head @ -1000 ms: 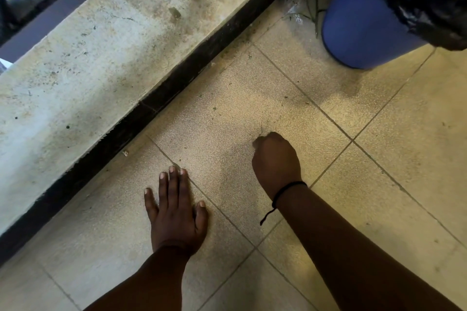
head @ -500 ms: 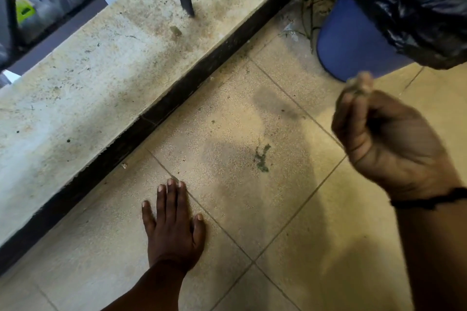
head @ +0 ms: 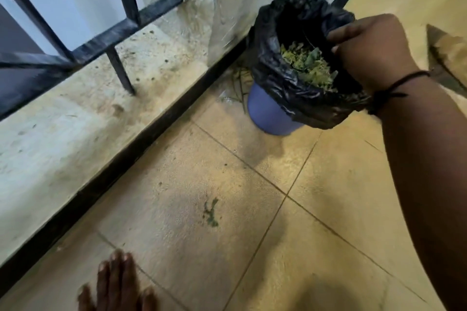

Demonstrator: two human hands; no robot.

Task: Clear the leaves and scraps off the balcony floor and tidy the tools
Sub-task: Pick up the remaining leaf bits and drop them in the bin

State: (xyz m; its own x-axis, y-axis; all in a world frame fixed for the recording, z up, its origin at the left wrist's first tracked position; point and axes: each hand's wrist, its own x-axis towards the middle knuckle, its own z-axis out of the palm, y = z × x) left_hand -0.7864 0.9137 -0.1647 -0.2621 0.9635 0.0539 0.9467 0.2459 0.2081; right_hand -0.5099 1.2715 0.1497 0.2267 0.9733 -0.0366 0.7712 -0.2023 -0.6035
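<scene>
Blue bucket (head: 267, 113): stands on the tiled floor (head: 328, 197) in the corner, near the dark skirting strip (head: 151, 131) below the concrete ledge (head: 75, 113).
Black bin liner (head: 278, 78): lines the bucket and folds down over its rim, mouth open upward.
Leaves (head: 307, 65): a green and yellowish heap inside the liner, right under the right hand.
Right hand (head: 369, 50): over the liner's mouth, knuckles up, fingers curled downward — whether they pinch anything cannot be told from here; a dark cord (head: 394, 86) circles the wrist.
Left hand (head: 118, 285): flat on the floor at the bottom edge, fingers straight and together, holding nothing.
Green scrap (head: 211, 212): a small smear of leaf on a tile, well apart from both hands.
Railing (head: 121, 28): dark metal bars set into the ledge.
</scene>
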